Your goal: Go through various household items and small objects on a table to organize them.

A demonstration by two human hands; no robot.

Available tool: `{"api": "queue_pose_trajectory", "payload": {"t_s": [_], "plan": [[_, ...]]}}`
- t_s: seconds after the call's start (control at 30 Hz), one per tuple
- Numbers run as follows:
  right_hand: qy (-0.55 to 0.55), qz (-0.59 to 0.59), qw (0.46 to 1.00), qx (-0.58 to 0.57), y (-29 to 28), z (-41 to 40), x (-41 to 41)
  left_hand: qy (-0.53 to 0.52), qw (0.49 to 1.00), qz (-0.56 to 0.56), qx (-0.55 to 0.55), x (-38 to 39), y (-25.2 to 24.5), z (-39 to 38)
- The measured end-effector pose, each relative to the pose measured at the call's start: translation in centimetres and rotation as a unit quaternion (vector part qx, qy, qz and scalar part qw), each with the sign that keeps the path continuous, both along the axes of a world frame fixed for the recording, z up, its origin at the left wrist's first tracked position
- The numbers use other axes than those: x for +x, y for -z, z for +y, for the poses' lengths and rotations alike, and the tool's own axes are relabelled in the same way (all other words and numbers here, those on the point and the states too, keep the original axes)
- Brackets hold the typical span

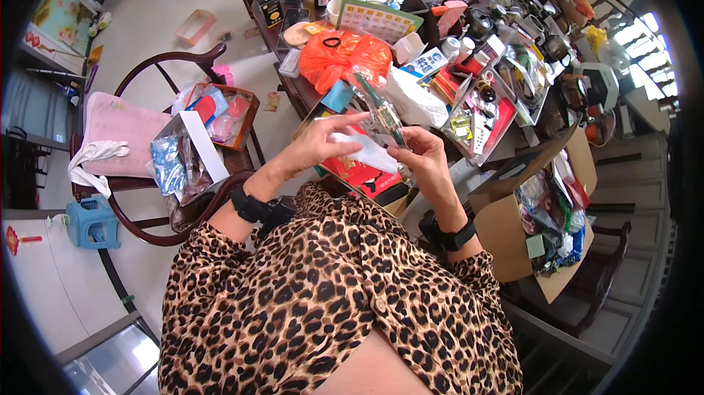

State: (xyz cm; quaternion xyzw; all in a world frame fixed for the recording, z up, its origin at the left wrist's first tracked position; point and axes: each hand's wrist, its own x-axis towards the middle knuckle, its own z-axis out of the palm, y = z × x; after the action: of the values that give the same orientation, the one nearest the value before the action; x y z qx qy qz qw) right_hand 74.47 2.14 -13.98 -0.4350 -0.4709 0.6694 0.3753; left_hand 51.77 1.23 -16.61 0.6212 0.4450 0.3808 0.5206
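My right hand point(428, 154) holds a wristwatch point(388, 116) with a green strap and a rectangular gold-coloured case, pinched by the lower end of the strap. Clear plastic film seems to surround the watch. A folded white tissue or cloth point(367, 152) is between the thumb and fingers of my left hand point(316, 145), just left of the watch, its far end reaching my right fingertips. Under both hands sits an open box with red printed packets point(360, 176) in it. A blue paper square point(337, 96) lies just beyond my left fingers.
A knotted orange plastic bag point(344, 57), a white bag point(415, 99) and trays of small goods point(509, 114) crowd the table. At right stands a filled cardboard carton point(498, 230). To the left, a wooden chair point(165, 60) bears a white box point(204, 139) and a pink cushion point(118, 131).
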Motion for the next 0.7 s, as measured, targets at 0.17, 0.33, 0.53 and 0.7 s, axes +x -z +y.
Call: {"api": "queue_pose_trajectory", "payload": {"t_s": [0.17, 0.33, 0.53, 0.7], "plan": [[-0.083, -0.023, 0.995, 0.044, -0.9, -0.4, -1.9, -0.012, 0.978, -0.133, -0.161, 0.1, -2.3, 0.8], [-0.140, -0.036, 0.990, 0.003, -0.9, -0.9, -3.2, -0.080, 0.971, -0.195, -0.110, -0.4, -3.3, 0.9], [-0.203, -0.035, 0.978, -0.046, -1.0, -0.8, -3.2, -0.133, 0.934, -0.299, -0.141, -1.3, -3.5, 0.5], [-0.255, -0.001, 0.963, -0.084, -1.3, -0.7, -2.7, -0.164, 0.882, -0.360, -0.255, -2.7, -3.9, 0.9]]}}
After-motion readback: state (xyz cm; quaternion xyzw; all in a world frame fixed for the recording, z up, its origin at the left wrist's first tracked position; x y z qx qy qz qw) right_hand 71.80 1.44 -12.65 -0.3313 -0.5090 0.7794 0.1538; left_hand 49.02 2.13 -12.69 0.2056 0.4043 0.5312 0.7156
